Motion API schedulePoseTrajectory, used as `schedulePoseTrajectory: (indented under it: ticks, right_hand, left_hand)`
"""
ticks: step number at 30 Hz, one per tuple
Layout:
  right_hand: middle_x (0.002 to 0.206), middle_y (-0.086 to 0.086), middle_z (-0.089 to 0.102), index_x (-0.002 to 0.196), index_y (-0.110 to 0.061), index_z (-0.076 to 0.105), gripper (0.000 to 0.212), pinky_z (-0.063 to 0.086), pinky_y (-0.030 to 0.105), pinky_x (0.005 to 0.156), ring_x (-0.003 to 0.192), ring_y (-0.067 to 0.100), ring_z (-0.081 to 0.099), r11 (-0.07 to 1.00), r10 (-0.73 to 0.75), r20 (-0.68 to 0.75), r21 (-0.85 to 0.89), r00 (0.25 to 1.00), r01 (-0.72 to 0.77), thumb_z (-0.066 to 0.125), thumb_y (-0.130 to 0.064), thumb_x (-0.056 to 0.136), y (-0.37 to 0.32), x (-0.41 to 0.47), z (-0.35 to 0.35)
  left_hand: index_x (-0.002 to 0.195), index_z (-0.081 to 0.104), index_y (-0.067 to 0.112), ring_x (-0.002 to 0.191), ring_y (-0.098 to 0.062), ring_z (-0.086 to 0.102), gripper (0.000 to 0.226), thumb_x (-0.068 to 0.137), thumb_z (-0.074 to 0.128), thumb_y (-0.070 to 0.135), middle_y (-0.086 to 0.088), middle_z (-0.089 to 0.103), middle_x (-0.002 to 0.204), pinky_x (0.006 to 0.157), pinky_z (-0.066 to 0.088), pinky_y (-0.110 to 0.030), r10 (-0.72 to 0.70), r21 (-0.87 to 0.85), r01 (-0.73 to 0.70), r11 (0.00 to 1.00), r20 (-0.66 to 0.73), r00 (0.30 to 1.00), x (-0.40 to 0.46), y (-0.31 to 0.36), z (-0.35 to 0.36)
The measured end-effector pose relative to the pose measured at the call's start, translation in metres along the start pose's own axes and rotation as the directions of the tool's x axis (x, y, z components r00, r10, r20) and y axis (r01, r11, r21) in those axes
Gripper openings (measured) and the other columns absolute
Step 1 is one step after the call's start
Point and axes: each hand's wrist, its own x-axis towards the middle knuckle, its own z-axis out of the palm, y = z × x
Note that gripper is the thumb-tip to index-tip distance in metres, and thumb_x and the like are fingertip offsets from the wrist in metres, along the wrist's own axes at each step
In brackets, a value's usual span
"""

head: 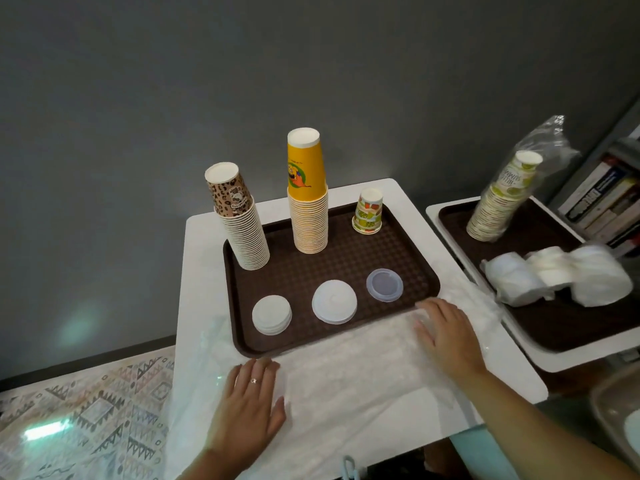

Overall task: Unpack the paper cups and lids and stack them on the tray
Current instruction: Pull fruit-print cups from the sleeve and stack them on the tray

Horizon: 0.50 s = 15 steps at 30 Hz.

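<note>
Three cup stacks [310,209] and three lid piles [334,302] are set on the near tray [346,265]; wrapped cups [498,199] remain unpacked; both hands, left hand [251,400] and right hand [446,336], lie flat, open, on empty plastic wrap [349,372]

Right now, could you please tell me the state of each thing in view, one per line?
leopard cup stack: unwrapped, upside down, leaning left on near tray
yellow cup stack: unwrapped, upside down, upright
fruit-print cup: upside down
white lid stacks: unwrapped, flat
clear lid: flat
green cup stack: still bagged, leaning
bagged lids: still wrapped, on their side
left hand: flat on plastic wrap
right hand: flat on wrap
</note>
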Motion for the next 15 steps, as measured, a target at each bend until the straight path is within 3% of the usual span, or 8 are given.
schedulePoseTrajectory:
  ticks: [4,10,13,15]
  right_hand:
    - [0.104,0.003,0.063,0.102,-0.013,0.065,0.033,0.037,0.030,0.084,0.093,0.022,0.055,0.997,0.019,-0.214,0.072,0.977,-0.003,0.047,-0.037,0.087,0.005,0.043,-0.023]
    - [0.105,0.006,0.062,0.103,-0.014,0.065,0.036,0.037,0.035,0.079,0.094,0.024,0.052,0.986,0.155,-0.309,0.111,0.938,-0.126,0.046,-0.038,0.085,0.051,0.094,-0.049]
    - [0.106,0.010,0.061,0.104,-0.012,0.064,0.036,0.040,0.039,0.081,0.097,0.021,0.044,0.981,0.189,-0.349,0.105,0.918,-0.162,0.049,-0.037,0.084,0.079,0.111,-0.059]
    - [0.107,0.013,0.060,0.104,-0.010,0.063,0.033,0.043,0.043,0.083,0.098,0.028,0.049,0.970,0.240,-0.360,0.113,0.902,-0.213,0.056,-0.034,0.082,0.101,0.123,-0.065]
  left_hand:
    - [0.116,0.050,0.016,0.096,-0.027,0.049,0.042,0.081,0.042,0.038,-0.007,0.063,0.110,0.081,0.033,-0.042,0.024,-0.034,-0.029,0.999,-0.125,0.992,0.071,0.033,-0.021]
    - [0.127,0.055,0.019,0.103,-0.028,0.059,0.052,0.087,0.037,0.047,-0.007,0.060,0.120,0.091,0.041,-0.049,0.003,-0.083,-0.007,0.997,-0.047,0.999,0.187,0.089,-0.031]
    - [0.130,0.053,0.018,0.106,-0.028,0.059,0.055,0.087,0.036,0.048,-0.008,0.059,0.122,0.090,0.044,-0.051,0.011,-0.136,-0.009,0.991,0.020,1.000,0.243,0.123,-0.034]
    - [0.132,0.050,0.019,0.108,-0.029,0.058,0.057,0.084,0.038,0.049,-0.008,0.057,0.125,0.089,0.044,-0.051,0.030,-0.165,-0.023,0.986,0.041,0.999,0.279,0.146,-0.035]
